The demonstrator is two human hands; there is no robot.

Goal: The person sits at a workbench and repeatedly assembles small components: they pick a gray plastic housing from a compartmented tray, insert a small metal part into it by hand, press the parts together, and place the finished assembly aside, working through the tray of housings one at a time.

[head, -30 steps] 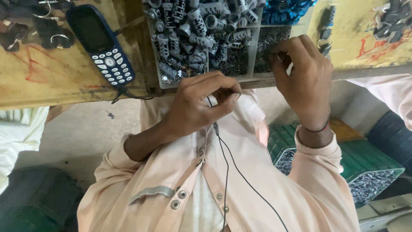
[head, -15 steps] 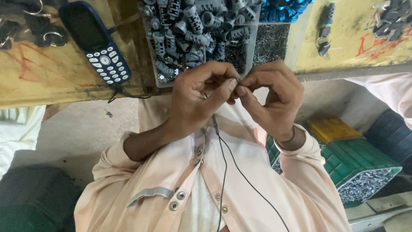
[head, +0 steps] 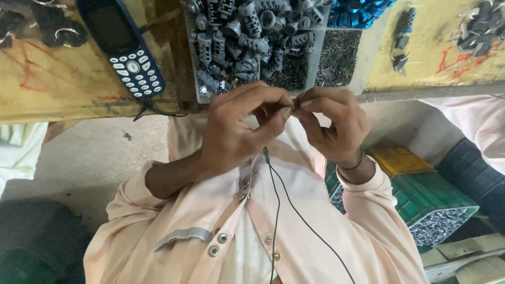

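My left hand [head: 236, 131] and my right hand [head: 336, 126] meet fingertip to fingertip just below the table edge, in front of my chest. Between the pinched thumbs and forefingers sits a small part [head: 292, 108], almost wholly hidden by the fingers. Right above the hands a clear tray [head: 195, 79] stands on the table; it holds several grey ribbed plastic pieces [head: 236, 37] and a compartment of thin dark metal pins [head: 339, 55]. Blue plastic pieces [head: 357, 8] fill its far corner.
A blue keypad phone [head: 126, 52] lies on the worn wooden table [head: 63, 89], with key rings [head: 66, 34] at far left and dark parts [head: 478, 29] at far right. A black cable [head: 276, 210] hangs down my shirt. A green crate [head: 436, 205] of small metal parts sits low right.
My right hand has come down and left from the tray's pin compartment to meet my left hand. Both hands now pinch together at the fingertips.
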